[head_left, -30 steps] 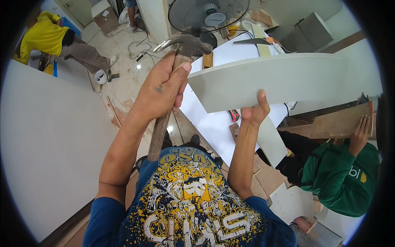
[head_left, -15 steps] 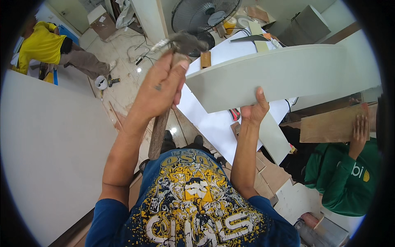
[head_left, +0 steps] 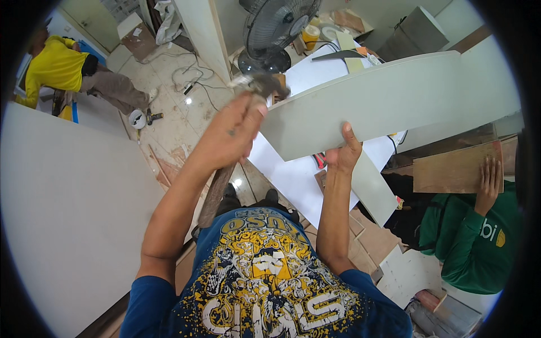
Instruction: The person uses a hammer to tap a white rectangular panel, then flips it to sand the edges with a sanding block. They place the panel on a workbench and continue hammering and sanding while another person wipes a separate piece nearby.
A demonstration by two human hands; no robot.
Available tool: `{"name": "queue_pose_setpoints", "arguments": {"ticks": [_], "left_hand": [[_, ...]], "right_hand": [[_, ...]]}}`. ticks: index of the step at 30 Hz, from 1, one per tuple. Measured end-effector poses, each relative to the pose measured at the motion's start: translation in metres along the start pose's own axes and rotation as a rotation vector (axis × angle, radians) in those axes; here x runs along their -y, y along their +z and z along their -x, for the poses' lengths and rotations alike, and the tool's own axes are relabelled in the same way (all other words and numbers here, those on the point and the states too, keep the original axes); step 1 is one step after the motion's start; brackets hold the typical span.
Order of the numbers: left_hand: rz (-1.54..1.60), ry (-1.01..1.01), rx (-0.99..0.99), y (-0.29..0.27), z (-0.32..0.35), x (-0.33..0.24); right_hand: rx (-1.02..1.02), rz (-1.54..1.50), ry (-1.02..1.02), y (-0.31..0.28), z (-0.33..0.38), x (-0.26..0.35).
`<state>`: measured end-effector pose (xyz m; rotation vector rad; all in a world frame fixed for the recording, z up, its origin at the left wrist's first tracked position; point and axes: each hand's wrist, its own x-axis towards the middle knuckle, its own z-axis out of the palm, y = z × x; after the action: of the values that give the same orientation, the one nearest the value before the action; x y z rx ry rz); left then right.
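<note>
My left hand [head_left: 231, 132] is closed round a claw hammer [head_left: 217, 188] high on its wooden handle, close under the blurred metal head. The hammer's head is beside the left end of a long pale grey panel [head_left: 360, 104] with a curved upper edge; whether they touch I cannot tell. Gripping the panel's near edge is my right hand [head_left: 345, 151], thumb on the face and fingers hidden behind it. Below the panel lies a white-topped table [head_left: 273, 172], with a red and grey tool [head_left: 319, 160] partly covered.
A black fan [head_left: 276, 34] stands beyond the table. To the right, a person in green [head_left: 476, 242] holds a wooden board [head_left: 456, 169]. Far left, a person in yellow [head_left: 56, 65] leans behind a large white panel [head_left: 67, 208]. Cables [head_left: 194, 73] and a drill [head_left: 153, 116] lie on the floor.
My left hand and the hammer have moved right and slightly down. The panel's left end has shifted a little right and down, with my right hand still on it. The fan head has turned.
</note>
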<state>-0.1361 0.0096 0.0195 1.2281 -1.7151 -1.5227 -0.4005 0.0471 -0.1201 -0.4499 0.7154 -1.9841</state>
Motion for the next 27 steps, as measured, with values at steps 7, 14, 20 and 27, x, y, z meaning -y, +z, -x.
{"name": "queue_pose_setpoints", "arguments": {"ticks": [7,14,20,27], "left_hand": [[-0.144,0.224,-0.067,0.008,-0.012,0.028],[-0.106,0.161,-0.069,0.009,-0.013,0.014],[0.028,0.197,-0.122,0.013,-0.011,-0.01],[0.182,0.131,-0.166,0.005,-0.005,-0.006]], "right_hand": [[-0.032,0.03,-0.018,0.01,-0.001,-0.002],[-0.012,-0.008,-0.005,-0.004,-0.006,-0.008],[-0.017,-0.022,0.0,-0.014,-0.01,-0.009],[-0.078,0.081,-0.007,-0.011,-0.004,-0.004]]}}
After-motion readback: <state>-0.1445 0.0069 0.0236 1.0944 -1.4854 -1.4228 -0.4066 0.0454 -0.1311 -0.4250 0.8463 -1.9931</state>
